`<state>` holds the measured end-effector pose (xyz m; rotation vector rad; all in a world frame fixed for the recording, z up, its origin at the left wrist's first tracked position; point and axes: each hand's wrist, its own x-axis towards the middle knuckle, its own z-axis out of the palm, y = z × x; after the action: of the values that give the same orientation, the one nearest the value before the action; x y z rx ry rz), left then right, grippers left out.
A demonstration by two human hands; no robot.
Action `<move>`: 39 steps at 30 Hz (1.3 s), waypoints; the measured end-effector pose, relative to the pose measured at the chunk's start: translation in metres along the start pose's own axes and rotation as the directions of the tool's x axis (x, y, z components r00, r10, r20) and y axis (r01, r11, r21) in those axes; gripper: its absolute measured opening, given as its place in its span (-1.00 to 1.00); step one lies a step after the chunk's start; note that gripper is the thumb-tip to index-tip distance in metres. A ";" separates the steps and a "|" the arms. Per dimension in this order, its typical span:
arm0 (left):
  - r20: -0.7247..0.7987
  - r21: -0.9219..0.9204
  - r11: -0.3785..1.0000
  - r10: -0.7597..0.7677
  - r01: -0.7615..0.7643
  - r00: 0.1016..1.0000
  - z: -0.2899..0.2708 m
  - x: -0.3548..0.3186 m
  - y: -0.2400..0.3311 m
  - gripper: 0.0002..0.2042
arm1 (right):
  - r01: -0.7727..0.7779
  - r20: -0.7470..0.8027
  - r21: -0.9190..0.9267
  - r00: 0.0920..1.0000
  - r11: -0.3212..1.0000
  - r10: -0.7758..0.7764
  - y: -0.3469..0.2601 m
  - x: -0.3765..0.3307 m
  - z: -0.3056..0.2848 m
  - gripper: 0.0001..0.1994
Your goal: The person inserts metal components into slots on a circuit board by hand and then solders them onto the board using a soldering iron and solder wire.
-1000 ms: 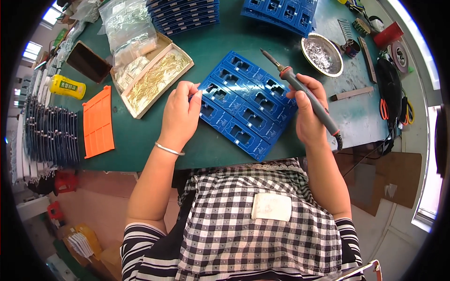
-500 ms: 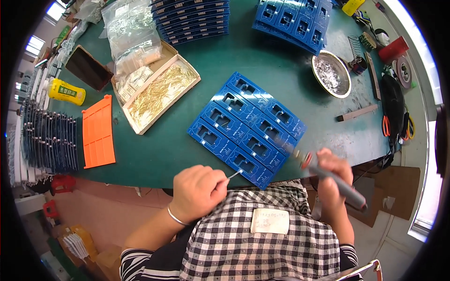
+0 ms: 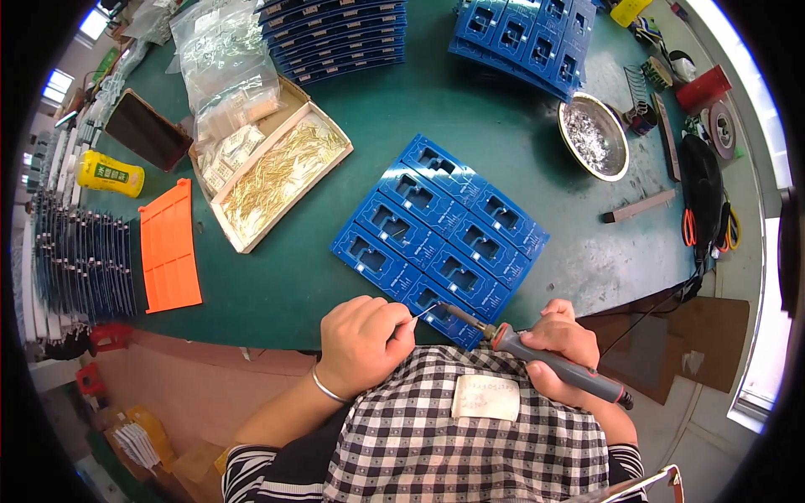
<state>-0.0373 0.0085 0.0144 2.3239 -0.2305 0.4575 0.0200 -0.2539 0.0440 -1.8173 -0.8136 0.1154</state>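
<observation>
A blue panel of circuit boards (image 3: 408,237) with square cut-outs lies at an angle in front of me on the green table. My left hand (image 3: 366,345) is closed, pinching a thin silvery wire (image 3: 426,311) whose end reaches the panel's near corner. My right hand (image 3: 563,342) grips a soldering iron (image 3: 579,380) with a grey handle. Its tip meets or nearly meets the wire's end over the nearest cut-out; whether they touch is too small to tell.
Left of the panel stand a cardboard box (image 3: 343,152) of thin gold-coloured pins, an orange plastic tray (image 3: 170,248) and a yellow bottle (image 3: 111,173). Stacked blue panels (image 3: 335,42) rise at the back. A metal bowl (image 3: 621,173) of silvery scraps sits right, near a bar (image 3: 639,206).
My right hand has brought the soldering iron leftward, its tip now at the panel's near corner beside the wire. My left hand has shifted slightly right.
</observation>
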 end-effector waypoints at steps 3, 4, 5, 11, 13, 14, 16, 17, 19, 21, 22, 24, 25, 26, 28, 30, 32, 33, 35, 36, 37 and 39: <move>0.001 0.001 1.000 -0.001 0.001 1.000 0.002 -0.002 -0.001 -0.82 | -0.017 0.007 -0.014 1.000 1.000 0.017 0.001 0.000 0.002 -0.77; 0.000 -0.001 1.000 0.002 -0.002 1.000 0.002 -0.001 0.000 -0.82 | -0.017 0.005 -0.016 1.000 1.000 0.017 0.001 -0.001 0.002 -0.77; 0.005 0.000 1.000 0.013 -0.013 1.000 0.003 0.000 0.000 -0.82 | -0.046 -0.002 -0.004 0.999 0.999 0.046 0.000 -0.002 0.002 -0.77; 0.021 0.010 1.000 0.018 -0.018 1.000 0.005 0.001 -0.003 -0.83 | -0.110 -0.009 0.045 0.994 0.993 0.110 0.000 -0.003 0.004 -0.76; 0.023 0.013 1.000 0.023 -0.023 0.999 0.005 0.002 -0.004 -0.84 | -0.113 0.002 0.038 0.994 0.993 0.113 0.000 -0.002 0.003 -0.76; 0.035 0.039 0.999 0.018 -0.019 0.999 0.005 0.002 -0.004 -0.85 | -0.112 0.010 0.029 0.994 0.993 0.112 -0.001 -0.001 0.002 -0.76; 0.046 0.065 0.998 0.011 -0.014 0.999 0.006 0.003 -0.006 -0.86 | -0.111 0.021 0.020 0.994 0.994 0.110 -0.002 0.004 0.000 -0.77; 0.048 0.053 0.998 0.014 -0.017 0.999 0.006 0.004 -0.006 -0.87 | -0.111 0.037 0.001 0.993 0.994 0.111 -0.004 0.007 -0.002 -0.77; 0.051 0.041 0.999 0.020 -0.022 0.999 0.006 0.005 -0.006 -0.88 | -0.112 0.051 -0.018 0.992 0.994 0.113 -0.006 0.012 -0.003 -0.78; 0.006 0.019 1.000 0.003 -0.003 1.000 0.004 0.005 -0.006 -0.85 | -0.083 0.074 -0.059 0.993 0.995 0.088 -0.007 0.016 -0.004 -0.80; 0.005 0.018 1.000 0.004 -0.004 1.000 0.001 0.005 -0.005 -0.85 | -0.083 0.073 -0.060 0.993 0.995 0.087 -0.008 0.017 -0.005 -0.80; 0.005 0.089 0.996 0.006 -0.007 1.000 -0.006 0.004 -0.005 -0.85 | -0.051 0.088 -0.103 0.994 0.993 0.060 -0.009 0.020 -0.006 -0.81; 0.005 0.089 0.996 0.006 -0.006 1.000 -0.007 0.002 -0.007 -0.85 | -0.051 0.089 -0.103 0.994 0.993 0.060 -0.009 0.021 -0.008 -0.81; -0.009 0.087 0.996 -0.007 0.008 1.000 -0.008 0.000 -0.008 -0.85 | -0.043 0.107 -0.112 0.993 0.993 0.055 -0.010 0.021 -0.011 -0.81; -0.024 0.083 0.996 -0.018 0.020 1.000 -0.011 -0.003 -0.010 -0.85 | -0.035 0.123 -0.124 0.991 0.992 0.051 -0.011 0.022 -0.013 -0.81; -0.024 0.101 0.993 -0.058 0.060 0.998 -0.012 -0.004 -0.011 -0.86 | -0.050 0.075 -0.100 0.995 0.994 0.058 -0.012 0.022 -0.013 -0.81; -0.024 0.074 0.996 -0.047 0.049 0.999 -0.012 -0.002 -0.008 -0.85 | -0.054 0.077 -0.091 0.995 0.994 0.061 -0.010 0.023 -0.010 -0.81; -0.023 0.049 0.998 -0.037 0.038 0.999 -0.012 -0.001 -0.007 -0.83 | -0.057 0.076 -0.079 0.995 0.995 0.063 -0.010 0.024 -0.008 -0.82; -0.011 0.030 1.000 -0.007 0.008 1.000 -0.008 0.000 -0.006 -0.83 | -0.058 0.077 -0.089 0.995 0.994 0.065 -0.011 0.025 -0.006 -0.82; 0.001 0.014 1.000 0.022 -0.022 1.000 -0.005 0.000 -0.005 -0.83 | -0.059 0.076 -0.097 0.995 0.994 0.066 -0.011 0.025 -0.006 -0.81; -0.002 0.004 0.999 0.032 -0.032 0.999 -0.003 0.000 -0.006 -0.84 | -0.059 0.077 -0.098 0.995 0.993 0.067 -0.011 0.025 -0.005 -0.81; 0.004 0.000 0.999 0.038 -0.038 0.999 -0.001 0.003 -0.005 -0.84 | -0.060 0.081 -0.092 0.994 0.994 0.067 -0.010 0.024 -0.005 -0.81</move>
<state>-0.0335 0.0127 0.0132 2.3237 -0.2770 0.4713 0.0360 -0.2422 0.0619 -1.9345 -0.8314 0.1999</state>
